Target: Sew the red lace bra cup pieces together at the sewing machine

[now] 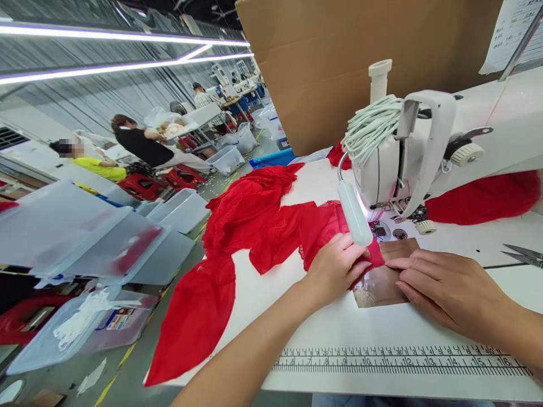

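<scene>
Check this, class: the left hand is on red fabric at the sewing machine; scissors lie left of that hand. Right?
Not quite: the head view shows the scissors to the right of the right hand. The left hand is on red fabric at the sewing machine.

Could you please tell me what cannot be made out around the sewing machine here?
Head view: part of the red cloth, hidden by the pale gooseneck fitting and the left hand.
Head view: part of the shiny plate, covered by the right hand.
Head view: handles of the scissors, cut off by the right edge.
Head view: writing on the paper, too small.
</scene>
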The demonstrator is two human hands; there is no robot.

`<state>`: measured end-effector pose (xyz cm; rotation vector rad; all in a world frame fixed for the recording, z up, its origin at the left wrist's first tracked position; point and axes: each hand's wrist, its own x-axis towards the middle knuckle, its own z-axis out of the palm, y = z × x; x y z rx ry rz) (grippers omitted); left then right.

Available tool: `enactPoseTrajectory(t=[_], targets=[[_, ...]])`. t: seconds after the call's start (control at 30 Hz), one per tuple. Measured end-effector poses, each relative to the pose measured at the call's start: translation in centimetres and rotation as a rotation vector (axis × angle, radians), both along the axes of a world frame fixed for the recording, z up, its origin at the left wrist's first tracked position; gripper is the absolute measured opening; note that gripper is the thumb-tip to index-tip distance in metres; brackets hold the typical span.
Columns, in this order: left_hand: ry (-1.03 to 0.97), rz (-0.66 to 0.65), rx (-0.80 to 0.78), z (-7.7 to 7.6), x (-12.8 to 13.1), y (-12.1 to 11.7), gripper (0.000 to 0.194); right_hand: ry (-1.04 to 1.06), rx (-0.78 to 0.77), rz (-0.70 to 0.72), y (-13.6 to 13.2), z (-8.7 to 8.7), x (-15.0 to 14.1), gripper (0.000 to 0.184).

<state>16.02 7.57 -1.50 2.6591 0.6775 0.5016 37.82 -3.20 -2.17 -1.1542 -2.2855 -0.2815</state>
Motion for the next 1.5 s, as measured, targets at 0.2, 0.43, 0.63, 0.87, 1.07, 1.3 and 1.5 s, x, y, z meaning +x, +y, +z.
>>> enactPoseTrajectory(t=[0.2, 0.43, 0.63, 0.87, 1.07, 1.3, 1.5], targets=[[-0.090, 0.046, -0.079, 0.0, 0.2, -0.3, 0.016, 0.049, 0.022, -0.016, -0.2, -0.4, 0.1, 0.019], [-0.085, 0.096, -0.109, -0.4, 0.3, -0.3, 0.016, -0.002, -0.007, 0.016, -0.3, -0.6, -0.4, 0.030], [0.031, -0.102, 0.007, 0.5, -0.5, -0.5, 0.033, -0.027, -0.044, 0.026, -0.5, -1.2, -0.3, 0.027], [0.094, 0.062, -0.431, 2.6, 0.1, -1.6, 0.023, -0.006, -0.063, 0.048, -0.5, -1.4, -0.1, 0.025], [0.099, 0.133, -0.518, 3.2, 0.4, -1.9, 0.025, -0.020, -0.078, 0.057, -0.6, -1.3, 0.1, 0.027], [0.101, 0.155, -0.558, 3.4, 0.4, -1.9, 0.021, 0.040, 0.038, -0.093, -0.5, -0.3, 0.2, 0.026], [0.114, 0.164, -0.544, 3.4, 0.4, -2.0, 0.023, -0.053, 0.033, -0.015, -0.2, 0.6, -0.2, 0.033]])
